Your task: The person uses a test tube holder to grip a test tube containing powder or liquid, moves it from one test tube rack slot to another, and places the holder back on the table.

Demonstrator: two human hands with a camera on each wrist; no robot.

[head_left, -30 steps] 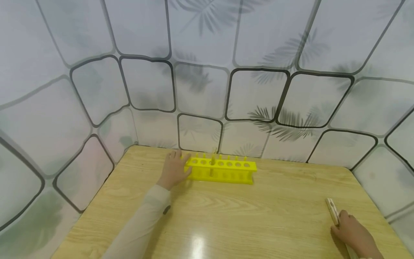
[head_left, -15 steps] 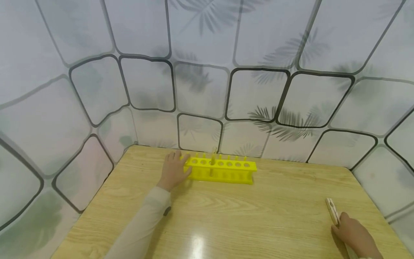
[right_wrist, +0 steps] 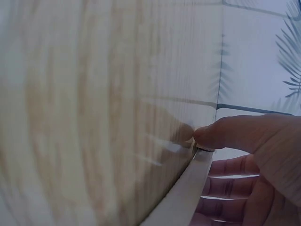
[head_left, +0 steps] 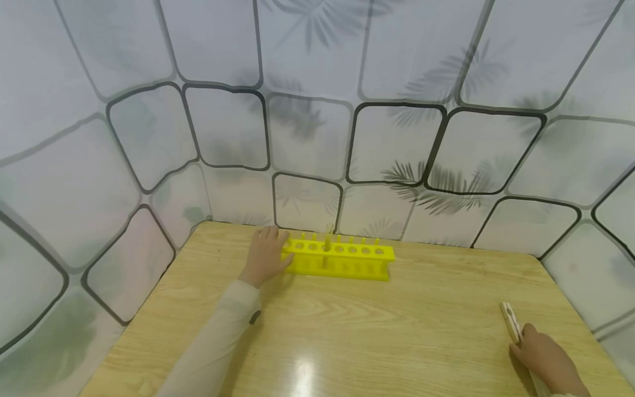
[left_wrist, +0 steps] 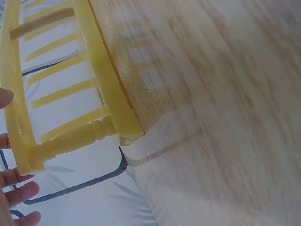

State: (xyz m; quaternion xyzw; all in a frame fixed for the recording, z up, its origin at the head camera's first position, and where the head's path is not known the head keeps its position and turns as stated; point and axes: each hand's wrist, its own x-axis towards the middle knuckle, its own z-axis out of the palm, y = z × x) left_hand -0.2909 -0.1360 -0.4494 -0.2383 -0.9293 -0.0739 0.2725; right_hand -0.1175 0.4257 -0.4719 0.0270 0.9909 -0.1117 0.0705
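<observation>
A yellow plastic test tube rack [head_left: 342, 264] stands near the back of the wooden table. One glass test tube [head_left: 327, 240] is upright in a hole left of the rack's middle. My left hand [head_left: 265, 256] grips the left end of the rack, thumb to the front and the other fingers spread beyond the end. In the left wrist view a thumb tip [left_wrist: 4, 97] lies over the top bar. At the right front, my right hand [head_left: 545, 353] holds a wooden test tube clamp [head_left: 510, 320], its notched tip pointing away from me. The right thumb [right_wrist: 211, 136] presses on the clamp's edge.
The wooden table [head_left: 372, 342] has a patterned wall covering [head_left: 307, 138] behind it and along both sides. Several pegs [head_left: 351, 240] rise along the rack's rear edge.
</observation>
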